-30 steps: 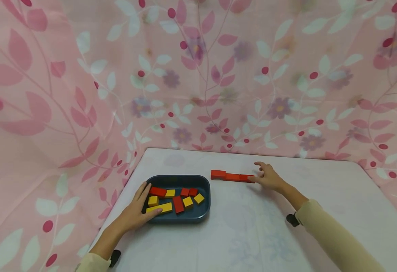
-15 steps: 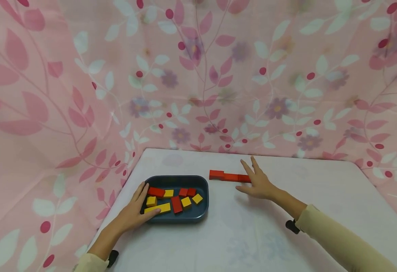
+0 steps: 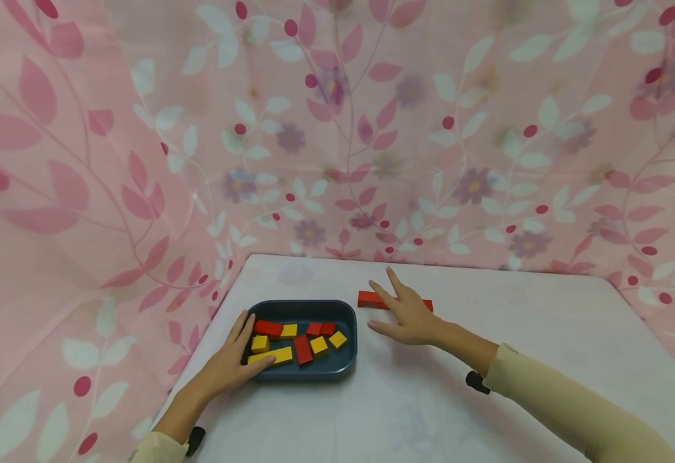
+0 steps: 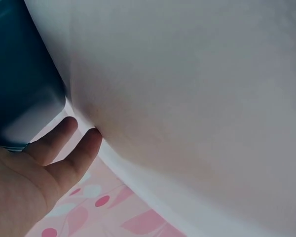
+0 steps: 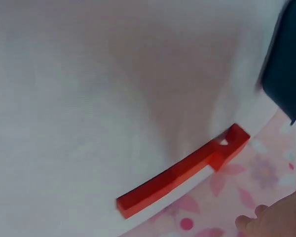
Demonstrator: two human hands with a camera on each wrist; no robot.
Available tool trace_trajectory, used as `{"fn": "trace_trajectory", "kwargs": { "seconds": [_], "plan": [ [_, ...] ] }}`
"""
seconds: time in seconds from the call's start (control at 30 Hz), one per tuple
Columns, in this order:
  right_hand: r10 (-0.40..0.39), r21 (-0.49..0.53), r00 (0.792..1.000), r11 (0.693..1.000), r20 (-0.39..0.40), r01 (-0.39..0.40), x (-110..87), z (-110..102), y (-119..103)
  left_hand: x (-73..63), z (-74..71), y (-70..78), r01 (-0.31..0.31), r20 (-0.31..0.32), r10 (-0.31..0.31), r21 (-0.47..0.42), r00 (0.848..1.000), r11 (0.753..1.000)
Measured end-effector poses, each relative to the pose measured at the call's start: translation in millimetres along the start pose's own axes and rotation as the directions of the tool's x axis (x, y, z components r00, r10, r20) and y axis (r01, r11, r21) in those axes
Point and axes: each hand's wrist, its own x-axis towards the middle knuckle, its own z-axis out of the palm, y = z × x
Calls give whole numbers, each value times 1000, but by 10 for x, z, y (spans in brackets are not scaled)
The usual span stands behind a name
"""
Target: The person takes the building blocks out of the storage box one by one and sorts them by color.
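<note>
A dark blue tray (image 3: 320,375) holds several red and yellow wooden blocks, one a long yellow block (image 3: 283,355). My left hand (image 3: 225,364) rests at the tray's left end with fairly straight fingers, its thumb reaching over the near rim. In the left wrist view two fingers (image 4: 71,160) extend beside the tray wall. Right of the tray lies a row of red blocks (image 5: 172,178), its left block taller than the rest. My right hand (image 3: 409,318) hovers over that row with spread fingers, holding nothing and hiding the middle of the row in the head view.
The blocks and tray stand on a white-covered table (image 3: 384,411). Behind and to the left hangs a pink floral cloth (image 3: 337,128). A small black device (image 3: 477,382) sits at the right wrist, another (image 3: 195,441) at the left.
My right hand has left the right end of the red row, spread its fingers and moved left over the row. The left hand and the tray stay in place.
</note>
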Motion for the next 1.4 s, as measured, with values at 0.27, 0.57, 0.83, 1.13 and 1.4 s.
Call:
{"fn": "trace_trajectory", "kwargs": {
  "seconds": [0.27,0.57,0.83,1.13,1.4],
  "plan": [
    [-63,23,994,998,93,61,133,109,-369,-9,-22,-4,6,4,-6,-7,1000,1000],
    [-171,214,965,969,201,127,126,211,-806,-11,33,11,25,33,-24,-20,999,999],
    [-231,269,953,947,197,174,311,258,-997,6,63,5,12,25,-11,-23,1000,1000],
    [-239,416,969,888,55,196,607,357,-971,-7,2,44,-1,28,2,-27,1000,1000],
    [-195,444,977,886,90,135,769,576,-1105,-21,-19,15,-13,9,13,-16,1000,1000]
  ]
}}
